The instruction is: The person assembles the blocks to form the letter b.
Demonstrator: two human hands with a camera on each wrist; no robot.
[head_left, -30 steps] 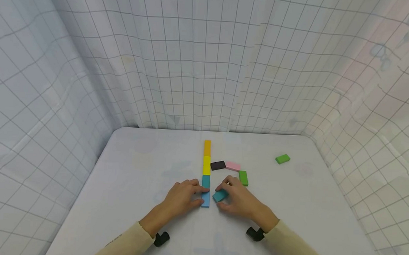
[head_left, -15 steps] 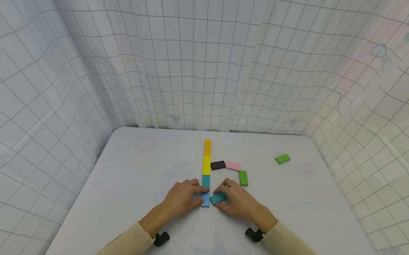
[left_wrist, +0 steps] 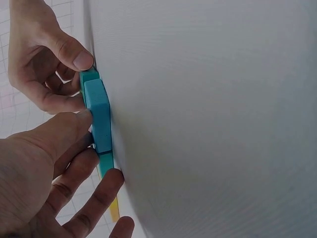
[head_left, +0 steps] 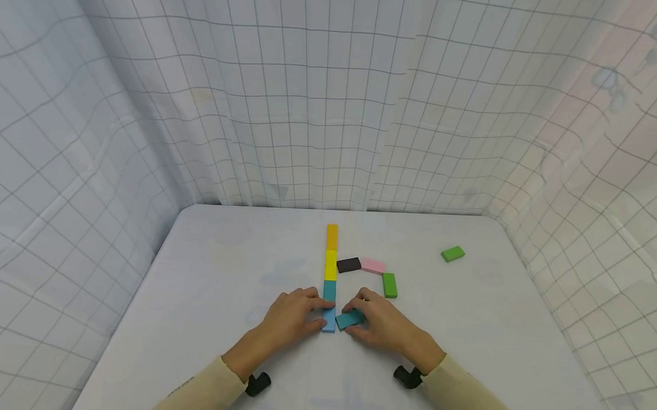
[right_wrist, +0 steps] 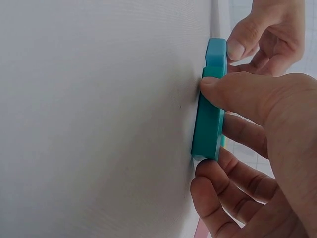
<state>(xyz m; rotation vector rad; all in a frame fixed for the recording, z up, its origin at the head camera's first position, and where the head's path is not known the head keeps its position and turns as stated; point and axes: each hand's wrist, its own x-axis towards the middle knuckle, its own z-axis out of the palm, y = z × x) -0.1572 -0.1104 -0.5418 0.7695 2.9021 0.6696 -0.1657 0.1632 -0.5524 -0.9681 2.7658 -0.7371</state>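
A straight line of blocks runs away from me: a light blue block [head_left: 329, 320] nearest, then a teal block [head_left: 329, 289], a yellow block [head_left: 331, 265] and an orange block [head_left: 332, 237]. My left hand [head_left: 293, 316] holds the light blue block, thumb at its left side and index finger across its far end. Between thumb and fingers, my right hand [head_left: 381, 320] pinches a second teal block [right_wrist: 208, 119]. This one lies slanted on the table, its left end at or very near the light blue block's right side. My right fingers hide part of it.
From the yellow block a black block [head_left: 349, 265], a pink block [head_left: 373, 266] and a green block [head_left: 390, 285] curve rightward and toward me. Another green block [head_left: 453, 254] lies apart at the far right of the white table [head_left: 221, 255]. Grid-patterned curtains [head_left: 327, 107] enclose the table.
My right hand has slid the second teal block left, up to the light blue block, and it shows more fully. My left hand has kept its place.
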